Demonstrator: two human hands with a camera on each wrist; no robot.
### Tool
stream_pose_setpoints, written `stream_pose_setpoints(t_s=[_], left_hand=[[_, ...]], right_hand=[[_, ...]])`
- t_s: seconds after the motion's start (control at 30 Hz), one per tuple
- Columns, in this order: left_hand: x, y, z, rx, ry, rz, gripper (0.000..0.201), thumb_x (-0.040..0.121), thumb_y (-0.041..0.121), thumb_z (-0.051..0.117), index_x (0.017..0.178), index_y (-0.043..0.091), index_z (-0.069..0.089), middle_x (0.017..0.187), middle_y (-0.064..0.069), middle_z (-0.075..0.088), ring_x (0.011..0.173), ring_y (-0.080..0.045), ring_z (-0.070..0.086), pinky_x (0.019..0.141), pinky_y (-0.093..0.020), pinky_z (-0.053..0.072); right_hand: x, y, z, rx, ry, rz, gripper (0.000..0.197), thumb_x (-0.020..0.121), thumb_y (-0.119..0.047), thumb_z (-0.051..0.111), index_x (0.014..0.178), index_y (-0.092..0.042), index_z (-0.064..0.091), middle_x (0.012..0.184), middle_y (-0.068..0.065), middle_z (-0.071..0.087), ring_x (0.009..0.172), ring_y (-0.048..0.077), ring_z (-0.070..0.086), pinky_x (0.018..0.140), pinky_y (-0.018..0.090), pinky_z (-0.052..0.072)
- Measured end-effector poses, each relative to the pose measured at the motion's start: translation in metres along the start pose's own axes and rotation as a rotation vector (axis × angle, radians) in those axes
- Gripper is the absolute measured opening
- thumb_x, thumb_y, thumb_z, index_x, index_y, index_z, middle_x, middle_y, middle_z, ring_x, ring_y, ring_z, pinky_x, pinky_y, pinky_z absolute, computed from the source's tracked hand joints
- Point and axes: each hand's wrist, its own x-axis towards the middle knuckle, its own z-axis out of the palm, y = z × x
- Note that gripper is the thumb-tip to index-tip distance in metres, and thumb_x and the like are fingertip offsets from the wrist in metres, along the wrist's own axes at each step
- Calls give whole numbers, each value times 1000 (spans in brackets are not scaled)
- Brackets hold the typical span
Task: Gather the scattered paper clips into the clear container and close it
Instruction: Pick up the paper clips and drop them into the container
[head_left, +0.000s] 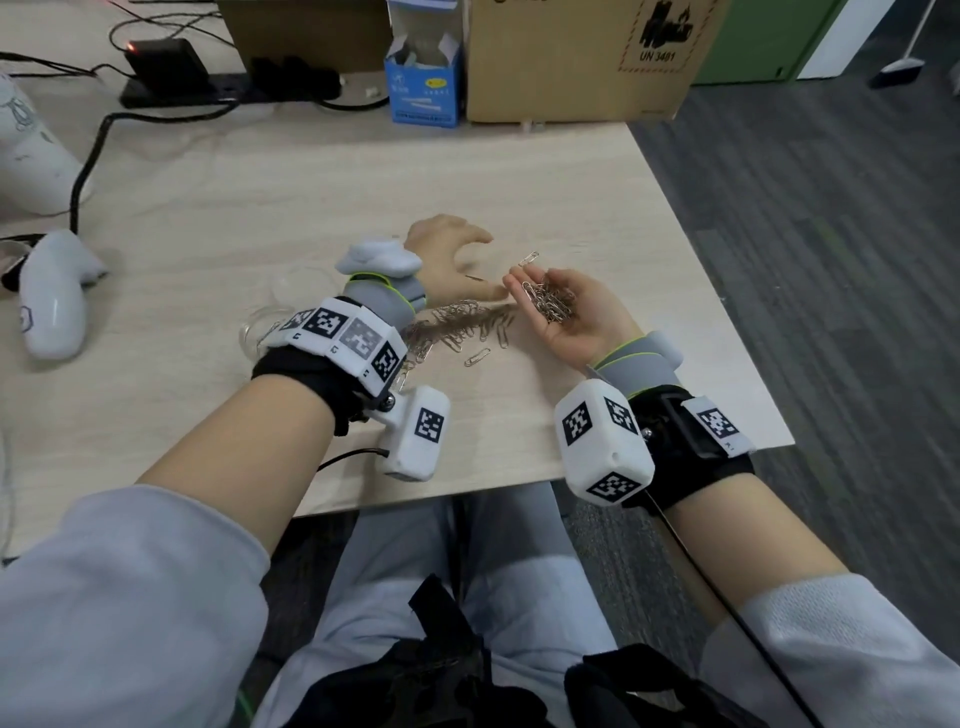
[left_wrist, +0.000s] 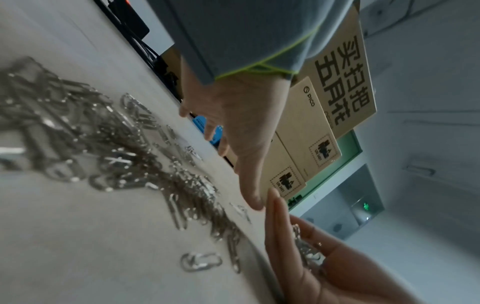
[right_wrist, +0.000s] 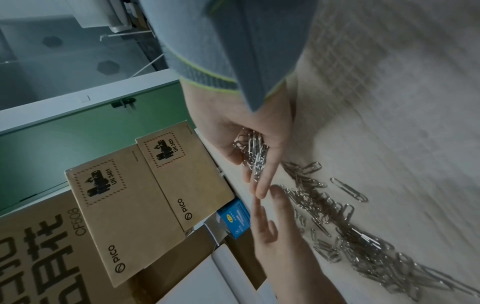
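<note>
My right hand (head_left: 587, 332) lies palm up over the table, cupped, with a heap of silver paper clips (head_left: 550, 304) resting in the palm (right_wrist: 233, 127). My left hand (head_left: 452, 254) hovers just left of it with fingers spread and empty, its thumb tip nearly touching the right fingertips (right_wrist: 261, 191). Several loose clips (head_left: 457, 325) lie in a band on the table under and near the left hand (left_wrist: 244, 133). One clip (head_left: 529, 258) lies beyond the right fingertips. The clear container (head_left: 260, 325) stands left of the left wrist, mostly hidden by the wrist device.
A white controller (head_left: 52, 301) lies at the table's left. A blue carton (head_left: 423, 88), a cardboard box (head_left: 571, 62), a black adapter (head_left: 161, 62) and cables line the back. The table's right edge (head_left: 727, 312) runs close to my right hand.
</note>
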Motion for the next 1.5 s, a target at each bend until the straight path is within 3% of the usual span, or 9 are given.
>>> stream_pose_setpoints(t_s=[0.1, 0.27, 0.53, 0.83, 1.0, 1.1, 1.2, 1.33, 1.5], left_hand=[[-8, -2, 13, 113, -96, -51, 115, 37, 80, 59, 136, 25, 40, 146, -8, 34, 137, -27, 25, 112, -39, 19], [-18, -9, 15, 167, -57, 7, 94, 44, 61, 81, 126, 27, 49, 132, -3, 40, 125, -26, 32, 90, -34, 26], [-21, -8, 19, -78, 90, 47, 20, 70, 21, 77, 89, 18, 72, 96, -3, 54, 85, -16, 54, 74, -23, 37], [-18, -8, 13, -180, 105, -17, 13, 72, 11, 75, 85, 10, 75, 73, -1, 64, 70, -13, 57, 65, -17, 44], [-21, -8, -3, -381, 70, -53, 11, 74, 5, 73, 85, 6, 73, 37, 14, 58, 36, 5, 52, 41, -10, 46], [-23, 3, -16, -474, 34, 45, 12, 72, 6, 75, 84, 5, 73, 53, 8, 65, 50, 1, 61, 58, -14, 54], [-24, 16, -20, -516, -14, 132, 11, 69, 7, 78, 75, 14, 72, 62, 3, 69, 67, -20, 67, 71, -30, 55], [-23, 31, -18, -398, -46, 148, 14, 71, 4, 74, 83, 12, 73, 59, 10, 64, 61, -8, 61, 67, -26, 53], [-29, 24, -28, -386, -67, 228, 28, 69, 0, 73, 89, 19, 71, 74, -4, 69, 70, -2, 64, 74, -23, 53]], right_hand=[[-2, -1, -3, 16, 3, 0, 28, 98, -7, 36, 85, 8, 56, 63, 24, 67, 75, 36, 62, 63, 35, 57], [-4, 0, -5, 23, 4, -25, 27, 98, -5, 37, 85, 9, 56, 65, 24, 67, 69, 37, 65, 63, 36, 58], [-7, 4, -6, 18, -3, -25, 25, 97, -3, 37, 85, 10, 55, 76, 25, 65, 116, 35, 53, 84, 43, 48], [-8, 4, -10, -10, 0, -37, 27, 97, -4, 36, 83, 9, 55, 67, 26, 67, 90, 39, 59, 90, 39, 48], [-5, 9, -5, -25, 2, -13, 25, 96, -4, 34, 84, 7, 53, 88, 22, 56, 110, 36, 53, 92, 39, 51], [-6, 15, 3, -40, 5, -5, 28, 97, -5, 35, 80, 8, 53, 76, 21, 59, 90, 35, 58, 102, 39, 47], [-9, 22, 11, -81, -26, 14, 27, 96, -5, 37, 80, 8, 55, 80, 23, 60, 88, 36, 57, 83, 40, 55], [-8, 28, 22, -111, -70, 54, 34, 100, -8, 30, 84, 1, 58, 61, 16, 69, 80, 27, 57, 53, 33, 57], [-5, 29, 27, -65, -28, 52, 31, 99, -7, 32, 81, 4, 55, 57, 19, 66, 74, 28, 58, 78, 32, 56]])
